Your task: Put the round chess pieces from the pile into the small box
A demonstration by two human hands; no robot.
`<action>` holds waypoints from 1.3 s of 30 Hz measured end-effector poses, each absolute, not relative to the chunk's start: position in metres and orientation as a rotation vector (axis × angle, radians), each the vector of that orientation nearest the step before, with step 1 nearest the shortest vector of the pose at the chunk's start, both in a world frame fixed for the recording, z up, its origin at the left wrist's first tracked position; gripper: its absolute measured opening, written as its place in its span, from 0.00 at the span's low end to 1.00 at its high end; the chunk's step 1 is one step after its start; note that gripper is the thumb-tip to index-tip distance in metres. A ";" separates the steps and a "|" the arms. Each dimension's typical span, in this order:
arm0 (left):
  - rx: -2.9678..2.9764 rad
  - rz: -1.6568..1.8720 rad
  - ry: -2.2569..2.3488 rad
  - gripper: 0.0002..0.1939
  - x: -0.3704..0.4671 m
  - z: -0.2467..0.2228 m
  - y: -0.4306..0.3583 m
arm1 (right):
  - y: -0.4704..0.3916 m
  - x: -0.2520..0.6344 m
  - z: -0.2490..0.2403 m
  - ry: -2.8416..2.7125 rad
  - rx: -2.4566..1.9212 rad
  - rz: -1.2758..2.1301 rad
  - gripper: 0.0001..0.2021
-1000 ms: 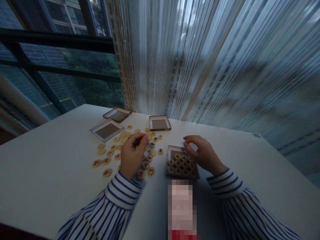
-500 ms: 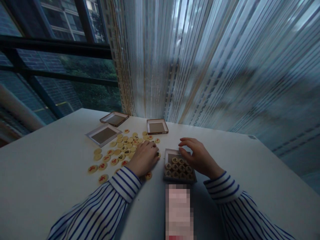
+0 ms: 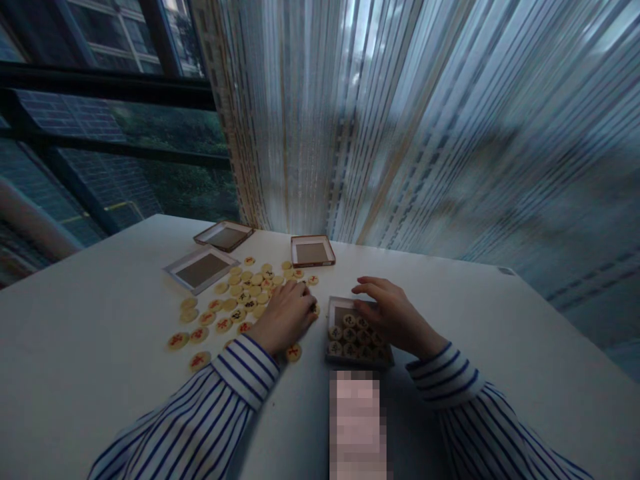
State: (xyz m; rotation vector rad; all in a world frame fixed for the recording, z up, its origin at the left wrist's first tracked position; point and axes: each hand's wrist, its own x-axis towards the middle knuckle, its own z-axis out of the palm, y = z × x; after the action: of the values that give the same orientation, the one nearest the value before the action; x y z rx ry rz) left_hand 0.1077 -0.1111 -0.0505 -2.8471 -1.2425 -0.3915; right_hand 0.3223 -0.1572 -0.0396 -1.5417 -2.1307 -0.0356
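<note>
Discs (image 3: pixel 178 341) marked with red or black characters, some showing plain faces, lie scattered across the left and middle of the white worktop (image 3: pixel 450 293). Just right of them sits a shallow open box (image 3: pixel 342 313), partly filled with boxed discs (image 3: pixel 349 334) laid flat in rows, their black characters facing up; its far-left corner shows bare brown base. The left hand (image 3: pixel 285 317) reaches palm down over the near right edge of the scatter, fingers curled; whether its grip pinches a disc cannot be told, as the back of the hand hides it. One disc peeks out by its fingertips. The right hand (image 3: pixel 397 313) hangs over the right side of the box, its grip spread, thumb apart from the fingers. Beyond the scatter stand a brown-edged tray (image 3: pixel 313 252), a pale tray (image 3: pixel 203 270) and, just behind that one, another brown-edged tray (image 3: pixel 223 237). A striped curtain (image 3: pixel 350 133) hangs behind.
</note>
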 end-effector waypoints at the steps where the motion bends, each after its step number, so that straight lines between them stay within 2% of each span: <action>1: -2.836 -0.443 -1.240 0.08 0.107 -0.050 -0.111 | -0.157 0.322 -0.039 -2.124 -1.544 -0.039 0.10; 11: -2.825 -1.121 -1.196 0.11 0.108 -0.049 -0.120 | -0.157 0.318 -0.038 -2.069 -1.309 -0.101 0.07; 20: -2.928 -1.615 -1.460 0.14 0.110 -0.050 -0.130 | -0.163 0.307 -0.029 -2.142 -1.042 -0.080 0.06; 39: -3.171 -2.007 -1.611 0.17 0.115 -0.048 -0.141 | -0.172 0.298 -0.023 -2.169 -0.999 -0.002 0.08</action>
State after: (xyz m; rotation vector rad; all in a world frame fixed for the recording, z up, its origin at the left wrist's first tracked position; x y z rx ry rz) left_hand 0.1151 -0.1409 -0.0482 -3.1714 -1.6108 -2.0069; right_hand 0.2983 -0.1718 -0.0226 -0.9991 -2.1688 -0.0024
